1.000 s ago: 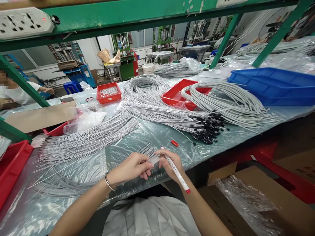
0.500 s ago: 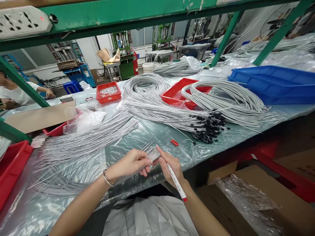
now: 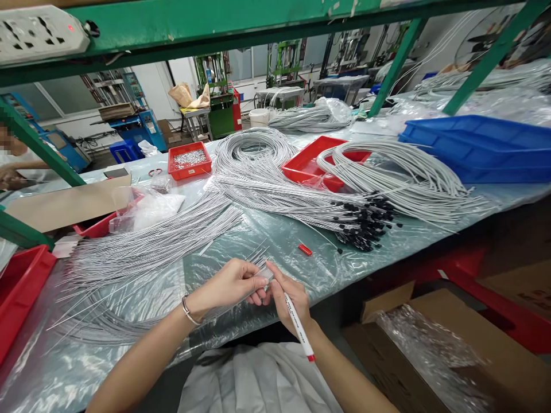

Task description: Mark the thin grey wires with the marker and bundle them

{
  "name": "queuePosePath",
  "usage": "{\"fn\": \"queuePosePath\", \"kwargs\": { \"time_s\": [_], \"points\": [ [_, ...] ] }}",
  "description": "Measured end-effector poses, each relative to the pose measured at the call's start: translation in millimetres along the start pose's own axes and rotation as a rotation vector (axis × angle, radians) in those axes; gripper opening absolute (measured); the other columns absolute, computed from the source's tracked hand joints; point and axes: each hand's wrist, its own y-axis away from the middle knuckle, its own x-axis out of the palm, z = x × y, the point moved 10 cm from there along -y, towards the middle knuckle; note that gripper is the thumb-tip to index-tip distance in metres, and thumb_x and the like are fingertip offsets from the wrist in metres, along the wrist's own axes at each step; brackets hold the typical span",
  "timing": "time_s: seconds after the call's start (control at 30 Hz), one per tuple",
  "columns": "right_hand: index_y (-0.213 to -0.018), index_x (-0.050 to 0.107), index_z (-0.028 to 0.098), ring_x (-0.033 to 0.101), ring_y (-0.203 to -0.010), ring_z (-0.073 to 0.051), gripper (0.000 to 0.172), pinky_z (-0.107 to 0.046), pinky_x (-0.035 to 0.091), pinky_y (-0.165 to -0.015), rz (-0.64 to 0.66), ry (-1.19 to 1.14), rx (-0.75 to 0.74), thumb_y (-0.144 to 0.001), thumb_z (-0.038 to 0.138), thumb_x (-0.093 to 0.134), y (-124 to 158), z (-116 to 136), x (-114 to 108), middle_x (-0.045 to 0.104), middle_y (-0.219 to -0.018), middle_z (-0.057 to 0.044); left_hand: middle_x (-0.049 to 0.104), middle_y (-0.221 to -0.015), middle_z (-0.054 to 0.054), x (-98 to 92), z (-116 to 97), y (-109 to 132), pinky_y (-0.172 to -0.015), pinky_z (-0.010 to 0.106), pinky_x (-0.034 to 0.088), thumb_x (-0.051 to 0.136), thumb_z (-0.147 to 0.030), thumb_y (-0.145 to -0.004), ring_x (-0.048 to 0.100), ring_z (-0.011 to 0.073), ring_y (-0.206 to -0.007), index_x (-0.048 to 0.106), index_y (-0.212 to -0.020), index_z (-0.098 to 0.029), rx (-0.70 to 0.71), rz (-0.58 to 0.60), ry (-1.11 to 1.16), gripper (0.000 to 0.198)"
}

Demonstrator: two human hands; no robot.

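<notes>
My left hand, with a metal bracelet at the wrist, pinches a small bunch of thin grey wires whose ends fan out past the fingers. My right hand is closed around a white marker pen with a red end, its tip hidden by the fingers. Both hands meet at a small pale, translucent piece by the wires; what it is I cannot tell. On the table beyond my right hand lies a red pen cap. Left of my hands a large bundle of grey wires is spread out.
Black-tipped cables and a coil of cable lie ahead. A red tray of small metal parts, another red tray and blue bins stand behind. A green shelf frame crosses overhead. Cardboard boxes sit at lower right.
My right hand has moved left with the marker, up against my left hand. My left hand has barely moved. At far left, a co-worker's extended arm has drawn back.
</notes>
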Motion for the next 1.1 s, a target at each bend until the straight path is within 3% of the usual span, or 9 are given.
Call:
{"fn": "queuePosePath", "kwargs": {
  "time_s": [0.17, 0.3, 0.4, 0.43, 0.53, 0.6, 0.73, 0.93, 1.1],
  "points": [
    [-0.136, 0.041, 0.017, 0.052, -0.053, -0.012, 0.047, -0.026, 0.046, -0.057, 0.004, 0.044, -0.032, -0.09, 0.005, 0.04, 1, 4, 1, 0.057, -0.065, -0.001, 0.062, -0.08, 0.013, -0.4, 2, -2, -0.06, 0.022, 0.049, 0.055, -0.043, -0.081, 0.06, 0.0127, -0.064, 0.059, -0.087, -0.002, -0.012, 0.011, -0.034, 0.042],
    [-0.135, 0.042, 0.017, 0.055, -0.061, -0.013, 0.045, -0.027, 0.045, -0.066, 0.029, 0.062, -0.051, -0.09, 0.006, 0.04, -7, 8, -8, 0.059, -0.068, -0.001, 0.062, -0.078, 0.012, -1.5, 4, -2, -0.059, 0.021, 0.048, 0.054, -0.043, -0.082, 0.059, 0.0124, -0.063, 0.057, -0.084, -0.003, -0.004, 0.0, -0.03, 0.041],
    [-0.112, 0.057, 0.013, 0.054, -0.06, -0.013, 0.024, -0.026, 0.043, -0.063, 0.071, 0.054, 0.094, -0.092, 0.016, 0.043, -18, -5, -20, 0.059, -0.066, -0.001, 0.061, -0.077, 0.01, 3.9, 1, 1, -0.061, 0.023, 0.048, 0.053, -0.044, -0.083, 0.06, 0.0136, -0.065, 0.057, -0.085, -0.004, 0.01, 0.032, -0.058, 0.041],
    [-0.095, 0.059, 0.012, 0.05, -0.054, -0.012, 0.017, -0.024, 0.04, -0.056, 0.131, 0.035, 0.146, -0.091, 0.023, 0.046, -21, -10, -19, 0.055, -0.061, -0.001, 0.061, -0.078, 0.01, 6.9, 1, 2, -0.061, 0.023, 0.048, 0.052, -0.044, -0.083, 0.06, 0.0138, -0.066, 0.058, -0.086, -0.004, 0.01, 0.053, -0.07, 0.041],
    [-0.063, 0.044, 0.013, 0.036, -0.045, -0.009, 0.036, -0.021, 0.027, -0.043, 0.407, -0.079, 0.288, -0.09, 0.038, 0.047, -19, -19, 1, 0.041, -0.051, 0.001, 0.061, -0.077, 0.009, 13.8, 2, 1, -0.06, 0.022, 0.048, 0.052, -0.044, -0.083, 0.06, 0.0133, -0.066, 0.058, -0.084, -0.005, -0.003, 0.101, -0.103, 0.039],
    [-0.06, 0.042, 0.013, 0.032, -0.046, -0.008, 0.041, -0.021, 0.025, -0.042, 0.529, -0.144, 0.345, -0.092, 0.039, 0.044, -15, -21, 12, 0.038, -0.051, 0.001, 0.06, -0.074, 0.008, 17.2, 4, 0, -0.06, 0.022, 0.048, 0.052, -0.042, -0.083, 0.06, 0.0133, -0.065, 0.057, -0.081, -0.005, -0.014, 0.13, -0.127, 0.038],
    [-0.062, 0.045, 0.012, 0.032, -0.048, -0.008, 0.041, -0.021, 0.025, -0.044, 0.553, -0.178, 0.333, -0.094, 0.037, 0.041, -11, -21, 18, 0.037, -0.053, 0.001, 0.059, -0.072, 0.006, 24.2, 9, -1, -0.057, 0.022, 0.047, 0.048, -0.04, -0.086, 0.059, 0.0132, -0.062, 0.053, -0.079, -0.008, -0.031, 0.202, -0.205, 0.033],
    [-0.058, 0.033, 0.013, 0.027, -0.049, -0.008, 0.041, -0.023, 0.023, -0.046, 0.47, -0.047, 0.288, -0.094, 0.033, 0.041, -14, -26, 9, 0.029, -0.054, 0.002, 0.059, -0.066, 0.0, 8.3, -15, 5, -0.06, 0.02, 0.037, 0.045, -0.038, -0.088, 0.056, 0.0105, -0.064, 0.056, -0.084, -0.014, 0.123, -0.048, -0.667, 0.027],
    [-0.059, 0.035, 0.012, 0.027, -0.049, -0.007, 0.038, -0.023, 0.023, -0.049, 0.495, 0.065, 0.206, -0.094, 0.029, 0.042, -17, -22, 8, 0.028, -0.053, 0.002, 0.059, -0.065, 0.0, 10.1, -17, 7, -0.062, 0.02, 0.035, 0.039, -0.034, -0.092, 0.055, 0.0092, -0.063, 0.059, -0.076, -0.013, 0.154, -0.062, -0.762, 0.034]
  ]
}}
